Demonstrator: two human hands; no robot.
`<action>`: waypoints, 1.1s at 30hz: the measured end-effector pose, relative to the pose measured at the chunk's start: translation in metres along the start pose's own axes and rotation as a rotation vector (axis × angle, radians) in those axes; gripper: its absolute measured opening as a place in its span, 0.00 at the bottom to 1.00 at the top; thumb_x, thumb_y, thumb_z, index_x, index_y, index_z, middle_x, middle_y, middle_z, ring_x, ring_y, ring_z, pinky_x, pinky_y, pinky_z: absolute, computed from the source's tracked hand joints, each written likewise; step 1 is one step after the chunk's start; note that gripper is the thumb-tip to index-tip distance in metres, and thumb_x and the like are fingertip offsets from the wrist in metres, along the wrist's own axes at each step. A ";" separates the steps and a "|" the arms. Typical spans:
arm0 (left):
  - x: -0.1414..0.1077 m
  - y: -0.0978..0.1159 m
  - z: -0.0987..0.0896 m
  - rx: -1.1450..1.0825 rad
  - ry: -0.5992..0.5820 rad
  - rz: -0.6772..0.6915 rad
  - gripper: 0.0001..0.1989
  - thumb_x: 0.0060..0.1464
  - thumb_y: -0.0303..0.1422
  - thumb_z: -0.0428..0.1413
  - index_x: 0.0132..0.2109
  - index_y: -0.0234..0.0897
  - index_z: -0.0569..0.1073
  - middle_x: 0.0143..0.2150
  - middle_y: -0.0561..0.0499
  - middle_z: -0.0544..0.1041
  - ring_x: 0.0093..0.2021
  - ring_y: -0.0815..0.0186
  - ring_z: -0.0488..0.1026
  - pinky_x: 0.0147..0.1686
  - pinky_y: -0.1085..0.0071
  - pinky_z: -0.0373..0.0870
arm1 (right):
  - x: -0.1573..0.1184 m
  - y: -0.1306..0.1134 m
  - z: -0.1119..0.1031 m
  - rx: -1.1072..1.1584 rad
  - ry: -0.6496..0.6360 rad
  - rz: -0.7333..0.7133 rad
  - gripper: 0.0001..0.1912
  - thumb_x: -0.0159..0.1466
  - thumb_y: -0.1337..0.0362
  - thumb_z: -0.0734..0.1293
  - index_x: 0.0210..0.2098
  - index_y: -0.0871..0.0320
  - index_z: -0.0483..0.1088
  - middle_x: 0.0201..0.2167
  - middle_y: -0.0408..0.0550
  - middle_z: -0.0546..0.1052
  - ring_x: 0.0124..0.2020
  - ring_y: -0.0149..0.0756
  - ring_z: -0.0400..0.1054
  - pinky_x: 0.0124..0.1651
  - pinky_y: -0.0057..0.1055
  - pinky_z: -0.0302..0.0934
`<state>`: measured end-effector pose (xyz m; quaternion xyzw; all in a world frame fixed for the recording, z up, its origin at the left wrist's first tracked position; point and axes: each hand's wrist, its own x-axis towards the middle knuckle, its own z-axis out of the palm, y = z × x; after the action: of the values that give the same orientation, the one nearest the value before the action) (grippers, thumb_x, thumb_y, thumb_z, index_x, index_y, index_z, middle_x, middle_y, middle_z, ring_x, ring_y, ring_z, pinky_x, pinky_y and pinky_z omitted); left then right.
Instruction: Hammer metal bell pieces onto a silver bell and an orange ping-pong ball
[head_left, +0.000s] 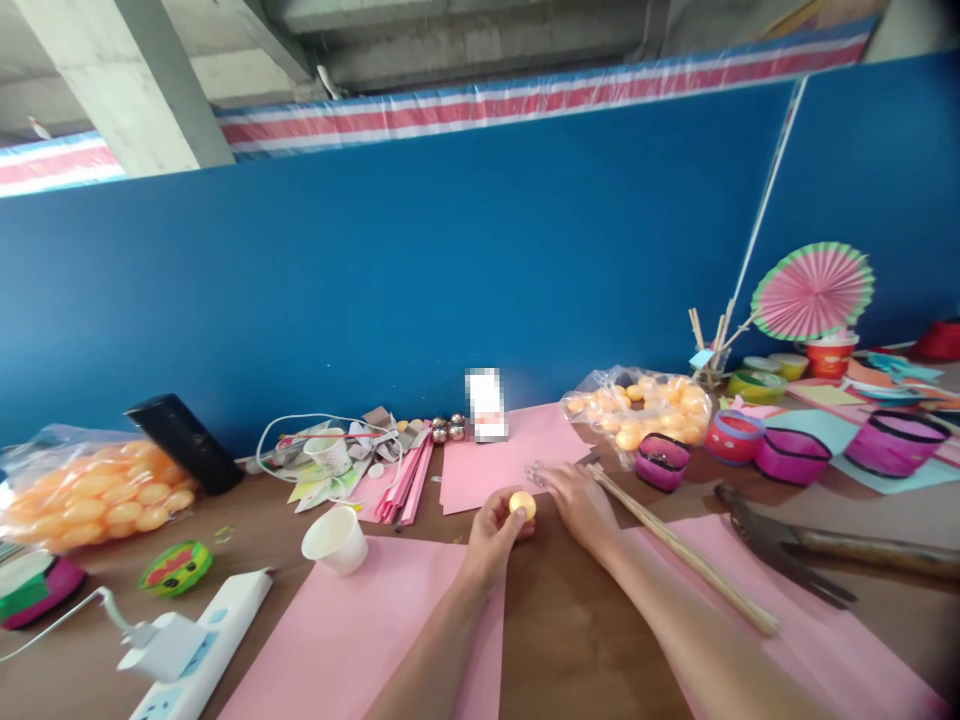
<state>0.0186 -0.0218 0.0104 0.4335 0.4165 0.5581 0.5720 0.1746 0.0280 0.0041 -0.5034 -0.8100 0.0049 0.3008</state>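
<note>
My left hand (495,532) is closed around a small yellow-orange ball (523,506), likely plastic, held up over the table between thumb and fingers. Just to its right, my right hand (577,500) reaches to the edge of a pink paper sheet (480,478). Its fingertips are at a small clear, shiny object (535,473), which they seem to pinch; its kind is too small to make out. A wooden stick (690,555) lies slantwise beside my right wrist. A white paper cup (335,540) stands left of my left hand.
Bags of orange balls lie at left (97,495) and back right (637,405). A hammer (825,545) rests on the right. Also around are a power strip (217,635), a black cylinder (184,440), shiny metal balls (448,430), purple bands (793,455) and a paper fan (814,292). A blue partition (450,270) stands behind.
</note>
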 end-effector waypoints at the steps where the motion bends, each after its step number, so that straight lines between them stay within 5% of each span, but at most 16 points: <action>1: 0.000 0.001 0.000 -0.013 -0.004 0.003 0.22 0.43 0.39 0.58 0.45 0.34 0.68 0.36 0.48 0.72 0.33 0.68 0.71 0.36 0.69 0.70 | 0.000 0.000 0.000 -0.001 -0.015 -0.012 0.17 0.61 0.70 0.54 0.45 0.51 0.67 0.41 0.45 0.70 0.42 0.34 0.61 0.45 0.29 0.52; 6: -0.001 0.003 0.000 -0.019 -0.014 0.000 0.24 0.42 0.39 0.59 0.47 0.35 0.68 0.37 0.47 0.72 0.34 0.67 0.70 0.37 0.67 0.69 | 0.001 -0.001 0.001 -0.047 -0.073 -0.004 0.16 0.61 0.69 0.55 0.43 0.51 0.69 0.38 0.46 0.71 0.40 0.35 0.60 0.43 0.29 0.51; 15: 0.006 -0.011 -0.002 -0.021 0.055 -0.012 0.26 0.38 0.41 0.61 0.45 0.34 0.71 0.34 0.46 0.74 0.30 0.67 0.71 0.33 0.68 0.70 | -0.001 0.004 0.003 0.000 0.027 0.046 0.10 0.60 0.69 0.57 0.32 0.56 0.69 0.32 0.47 0.71 0.35 0.36 0.62 0.41 0.30 0.52; 33: 0.003 -0.006 -0.001 0.017 0.020 0.030 0.26 0.37 0.37 0.62 0.46 0.34 0.70 0.36 0.47 0.74 0.33 0.66 0.71 0.35 0.67 0.71 | -0.003 0.008 0.003 -0.049 0.071 0.125 0.10 0.60 0.69 0.56 0.31 0.56 0.68 0.28 0.45 0.72 0.29 0.33 0.63 0.35 0.27 0.49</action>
<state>0.0194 -0.0187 0.0046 0.4389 0.4204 0.5673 0.5557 0.1802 0.0307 -0.0026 -0.5599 -0.7657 -0.0139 0.3163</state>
